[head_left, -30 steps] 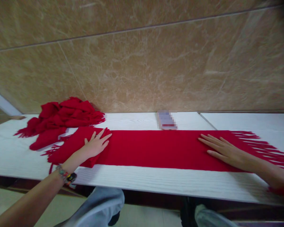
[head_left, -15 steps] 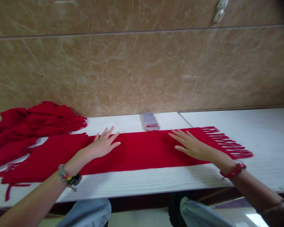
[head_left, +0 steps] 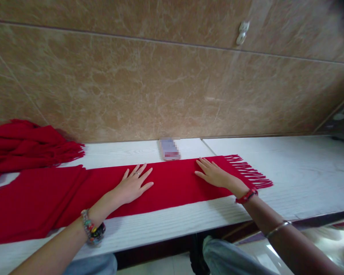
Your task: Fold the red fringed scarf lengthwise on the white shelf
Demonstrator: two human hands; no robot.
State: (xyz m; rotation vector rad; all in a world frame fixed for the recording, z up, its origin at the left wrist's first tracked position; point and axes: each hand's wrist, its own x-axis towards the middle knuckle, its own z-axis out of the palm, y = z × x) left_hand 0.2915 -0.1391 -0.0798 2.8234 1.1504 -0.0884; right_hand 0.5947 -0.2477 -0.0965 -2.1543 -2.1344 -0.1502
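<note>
A red scarf (head_left: 172,183) lies flat along the white table, its fringed end to the right. My left hand (head_left: 133,187) rests palm down on the scarf left of its middle, fingers spread, a ring on one finger. Palm down too, my right hand (head_left: 213,173) lies on the scarf near the fringe (head_left: 250,173), its fingers stretched out. Neither hand grips anything. Toward the left, the scarf has a layered, folded-over part (head_left: 31,202) that runs out of view.
Against the tiled wall (head_left: 160,88) at the left sits a crumpled heap of red fabric (head_left: 25,145) with fringe. A phone-like object (head_left: 169,149), partly pixelated, lies just behind the scarf. The white table (head_left: 298,164) stretches on to the right. A small white fixture (head_left: 242,33) is on the wall.
The view has turned to the right, so the scarf and heap appear farther left. My left hand has slid rightward along the scarf, closer to my right hand. Both hands stay flat.
</note>
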